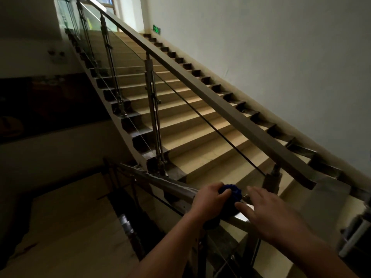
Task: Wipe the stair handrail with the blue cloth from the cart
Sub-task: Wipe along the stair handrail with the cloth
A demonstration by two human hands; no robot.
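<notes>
Your left grip [210, 199] is curled round the bunched blue cloth [233, 192] and holds it on top of the near handrail [160, 182]. The cloth bulges out past your thumb and fingers on the right. That forearm comes up from the bottom edge, knuckles upward. Your right grip [269, 213] holds nothing. It is palm down, fingers straight and spread, just beside the cloth over the same rail. Its thumb tip comes close to the cloth, but whether it touches cannot be told. Beyond your hands a metal post [272, 179] carries the rising handrail [200, 81], which climbs up and left alongside the tan stairs [180, 125]. A green sign [157, 29] sits on the white wall [281, 57] near the top.
</notes>
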